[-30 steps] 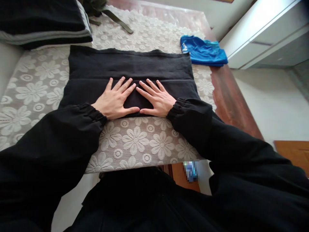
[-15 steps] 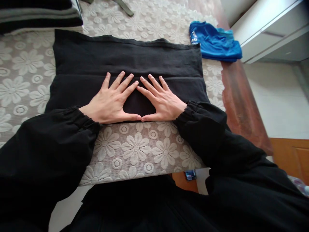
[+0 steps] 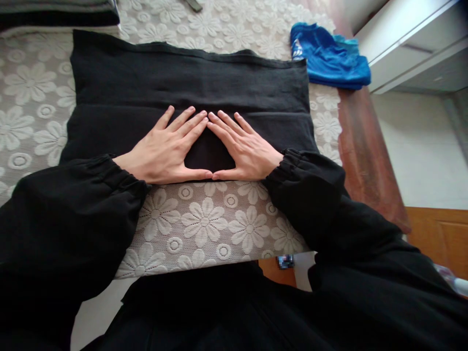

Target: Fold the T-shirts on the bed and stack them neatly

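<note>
A black piece of cloth, seemingly a folded garment (image 3: pixel 190 78), lies spread on the table in front of me, with a crease running across its middle. My left hand (image 3: pixel 166 148) rests flat on its near part, fingers stretched out. Mirroring it, my right hand (image 3: pixel 244 148) also lies flat on the black cloth with its fingers apart. The two thumbs meet at the tips near the cloth's close edge, and the index fingertips come together too, framing a triangle of black fabric. Neither hand grips anything.
A flower-patterned lace tablecloth (image 3: pixel 204 222) covers most of the brown wooden table (image 3: pixel 369 161). At the back right lies a folded blue garment (image 3: pixel 332 61). A stack of folded dark and grey clothes (image 3: pixel 58 17) sits at the back left. Beyond the right edge stands white furniture (image 3: pixel 413 44).
Both hands keep to the black cloth, their index fingertips drawn closer together. The view has shifted slightly, so the far clothes appear higher in the picture.
</note>
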A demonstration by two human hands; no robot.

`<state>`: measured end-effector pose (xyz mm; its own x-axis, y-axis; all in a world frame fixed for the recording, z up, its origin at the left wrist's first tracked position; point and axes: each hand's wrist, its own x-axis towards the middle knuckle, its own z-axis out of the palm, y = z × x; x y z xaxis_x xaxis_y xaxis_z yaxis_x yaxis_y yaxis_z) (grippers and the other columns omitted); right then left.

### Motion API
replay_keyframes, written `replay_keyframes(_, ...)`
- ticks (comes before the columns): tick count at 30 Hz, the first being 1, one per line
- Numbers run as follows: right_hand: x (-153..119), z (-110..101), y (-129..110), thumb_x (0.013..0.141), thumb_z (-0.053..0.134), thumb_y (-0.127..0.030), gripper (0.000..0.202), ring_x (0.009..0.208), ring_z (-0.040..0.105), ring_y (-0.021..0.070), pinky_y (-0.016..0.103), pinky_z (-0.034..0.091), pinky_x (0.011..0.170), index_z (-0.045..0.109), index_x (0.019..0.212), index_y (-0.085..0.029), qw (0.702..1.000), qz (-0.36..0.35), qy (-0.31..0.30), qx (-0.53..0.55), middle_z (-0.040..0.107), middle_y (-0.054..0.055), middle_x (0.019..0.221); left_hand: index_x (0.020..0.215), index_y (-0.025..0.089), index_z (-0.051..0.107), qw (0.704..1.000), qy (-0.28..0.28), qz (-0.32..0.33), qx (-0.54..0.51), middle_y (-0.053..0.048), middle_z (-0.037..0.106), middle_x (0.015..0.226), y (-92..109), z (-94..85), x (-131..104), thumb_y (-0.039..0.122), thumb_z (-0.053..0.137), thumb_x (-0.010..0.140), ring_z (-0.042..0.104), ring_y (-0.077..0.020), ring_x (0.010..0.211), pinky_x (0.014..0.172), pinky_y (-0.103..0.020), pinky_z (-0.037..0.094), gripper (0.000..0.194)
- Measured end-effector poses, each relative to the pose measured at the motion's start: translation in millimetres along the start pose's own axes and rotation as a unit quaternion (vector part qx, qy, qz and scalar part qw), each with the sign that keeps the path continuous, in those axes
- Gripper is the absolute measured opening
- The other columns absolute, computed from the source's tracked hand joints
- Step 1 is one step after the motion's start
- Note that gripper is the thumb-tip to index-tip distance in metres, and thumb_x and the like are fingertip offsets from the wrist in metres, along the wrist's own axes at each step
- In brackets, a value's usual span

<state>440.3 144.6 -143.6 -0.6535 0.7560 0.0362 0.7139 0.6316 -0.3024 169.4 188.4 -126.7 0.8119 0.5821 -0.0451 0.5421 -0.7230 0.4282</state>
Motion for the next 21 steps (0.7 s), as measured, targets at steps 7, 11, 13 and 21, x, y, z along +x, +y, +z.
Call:
replay_keyframes(7,1.3,1.1,2.7,0.092,0.046,-0.107,0.129,0.174,0.01,0.0453,0.07,0.003,0.141,0.018,0.185,-0.022,1.0,-0.001,0.009,0.014,0.016,0.013,0.188,0.183,0.024,0.0,0.997,-0.01,0.013,0.071,-0.012,0.011,0.191,-1.7,0.1,-1.8,0.1,0.025,0.095,0.01,-0.0478,0.175,0.142,-0.067,0.001,0.119)
replay_keyframes(11,2.2,-0.8,2.1,0.092,0.05,-0.105,0.127,0.174,0.012,0.0437,0.068,0.007,0.142,0.02,0.185,-0.023,1.0,-0.007,0.004,0.026,0.017,0.013,0.188,0.183,0.022,0.0,0.997,-0.011,0.017,0.068,-0.013,0.011,0.191,-0.1,-1.2,-0.8,0.1,0.024,0.095,0.009,-0.0474,0.175,0.142,-0.066,0.002,0.12)
replay_keyframes(13,2.4,-0.8,2.4,0.092,0.05,-0.105,0.127,0.174,0.012,0.0434,0.068,0.008,0.142,0.022,0.184,-0.022,1.0,-0.008,0.005,0.028,0.017,0.013,0.188,0.183,0.023,-0.001,0.998,-0.015,0.017,0.06,-0.012,0.01,0.191,0.9,-2.3,-0.2,0.1,0.026,0.095,0.009,-0.0475,0.175,0.142,-0.066,0.003,0.12)
replay_keyframes(21,2.6,-2.2,0.3,0.094,0.052,-0.103,0.123,0.174,0.01,0.0435,0.07,0.006,0.141,0.023,0.184,-0.024,1.0,-0.002,-0.005,0.021,0.016,0.012,0.189,0.183,0.022,-0.002,0.998,-0.032,0.002,0.059,-0.011,0.007,0.191,2.4,-3.4,0.9,0.099,0.033,0.095,0.007,-0.0468,0.175,0.143,-0.062,0.001,0.122)
